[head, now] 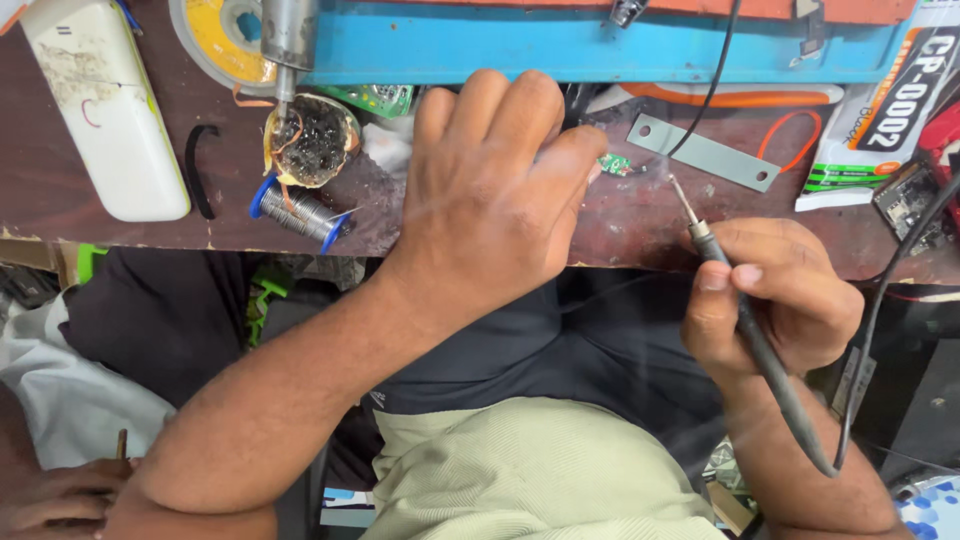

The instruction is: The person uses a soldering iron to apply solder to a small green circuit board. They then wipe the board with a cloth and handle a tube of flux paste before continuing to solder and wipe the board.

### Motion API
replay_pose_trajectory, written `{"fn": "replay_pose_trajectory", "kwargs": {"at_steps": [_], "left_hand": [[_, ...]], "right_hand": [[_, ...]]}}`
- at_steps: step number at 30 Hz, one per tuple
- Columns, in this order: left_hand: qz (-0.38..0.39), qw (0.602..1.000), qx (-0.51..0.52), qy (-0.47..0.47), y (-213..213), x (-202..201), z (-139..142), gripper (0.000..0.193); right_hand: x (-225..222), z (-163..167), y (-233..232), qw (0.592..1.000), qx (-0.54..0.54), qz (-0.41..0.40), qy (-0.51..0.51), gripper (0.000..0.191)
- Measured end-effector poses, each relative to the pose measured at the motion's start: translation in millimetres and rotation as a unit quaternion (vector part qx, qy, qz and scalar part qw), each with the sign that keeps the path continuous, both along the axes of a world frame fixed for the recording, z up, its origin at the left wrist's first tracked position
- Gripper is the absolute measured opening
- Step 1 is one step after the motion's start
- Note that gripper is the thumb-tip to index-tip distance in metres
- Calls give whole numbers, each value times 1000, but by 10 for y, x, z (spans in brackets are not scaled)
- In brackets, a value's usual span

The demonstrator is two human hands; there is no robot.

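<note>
Left hand lies palm-down on the bench, fingers curled loosely, thumb and forefinger tips pinched at a small green board. Board sits just right of the fingertips, touching them; can't tell if it's lifted or flat on the bench.

Right hand is closed round a soldering iron, pen-style grip, thumb on top. Iron's thin tip points up-left toward the board but stops short, near it, not touching. Its dark cord runs down-right from the hand.

Rel. to the board: grey metal strip w/ holes just to the right, lying at a slant. Solder spool w/ blue ends well to the left, and above that a round tip-cleaner pot w/ dark crusty stuff. White plastic case far left. Blue tray edge above the board, along the bench's back. Yellow tape roll upper far left.

Another person's hand at bottom-left corner, well apart.
</note>
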State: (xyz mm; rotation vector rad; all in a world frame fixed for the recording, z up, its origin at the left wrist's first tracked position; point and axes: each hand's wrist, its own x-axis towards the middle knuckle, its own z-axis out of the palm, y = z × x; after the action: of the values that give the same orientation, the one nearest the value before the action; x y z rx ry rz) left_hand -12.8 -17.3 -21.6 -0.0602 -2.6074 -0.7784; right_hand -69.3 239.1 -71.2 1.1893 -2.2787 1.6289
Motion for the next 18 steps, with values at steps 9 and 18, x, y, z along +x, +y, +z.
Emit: {"fn": "replay_pose_trajectory", "kwargs": {"at_steps": [9, 18], "left_hand": [[8, 1000, -3, -8, 19, -14, -22, 15], [6, 1000, -8, 3, 7, -12, -38, 15]], "right_hand": [[-12, -7, -1, 1000, 5, 23, 14, 28], [-31, 47, -51, 999, 10, 29, 17, 27]]}}
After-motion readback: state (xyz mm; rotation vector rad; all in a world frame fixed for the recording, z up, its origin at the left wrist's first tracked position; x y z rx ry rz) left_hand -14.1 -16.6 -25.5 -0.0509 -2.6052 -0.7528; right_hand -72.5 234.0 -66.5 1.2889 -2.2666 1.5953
